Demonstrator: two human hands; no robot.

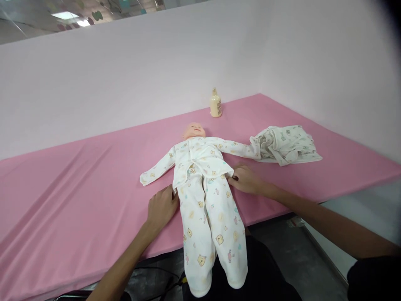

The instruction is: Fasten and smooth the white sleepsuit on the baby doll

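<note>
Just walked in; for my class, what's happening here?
A person's bare left hand and bare right hand touch either side of the white, animal-print cloth trousers on a baby doll, near the waist. The doll, in a white, printed, long-sleeved top, lies face up on a pink, cloth-covered table, trouser legs past the near edge. A cream pump bottle stands beyond its head; crumpled white patterned cloth lies right.

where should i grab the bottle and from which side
Probably best around the body of the bottle, below its narrow top, coming from the front right. It stands upright, and its wider body gives more to wrap around; the pale wall rises behind it, and the doll's head lies to its front left.
</note>
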